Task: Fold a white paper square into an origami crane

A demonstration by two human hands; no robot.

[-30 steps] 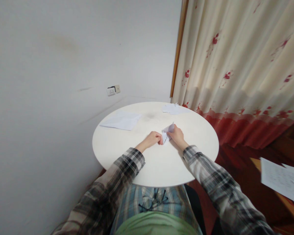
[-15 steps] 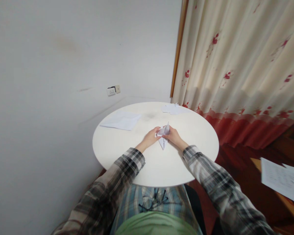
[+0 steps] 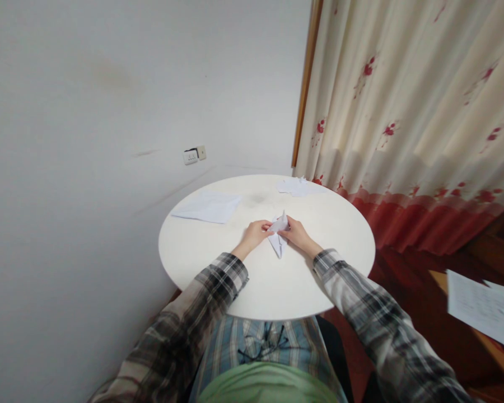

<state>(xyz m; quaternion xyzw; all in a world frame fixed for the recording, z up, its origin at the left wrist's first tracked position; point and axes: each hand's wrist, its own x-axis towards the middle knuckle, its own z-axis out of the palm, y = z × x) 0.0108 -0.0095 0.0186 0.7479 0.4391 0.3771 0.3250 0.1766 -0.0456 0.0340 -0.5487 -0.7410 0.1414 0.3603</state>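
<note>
Left fingers (image 3: 266, 224), right fingers (image 3: 286, 233): pinched on folded paper (image 3: 277, 244) | sheets (image 3: 470, 302) at right: faint writing (too blurred to read)

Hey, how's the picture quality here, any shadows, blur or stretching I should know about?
In the head view, a soft shadow falls on the white table beside the right sleeve; in the head view, the folded paper looks soft, and writing on the sheets is unreadable; in the head view, both sleeves seem stretched toward the lower edge.

We see a floral curtain (image 3: 411, 112) with a red lower band — a wall socket (image 3: 190, 158) leftward — and marked sheets (image 3: 479, 305) lower right.
</note>
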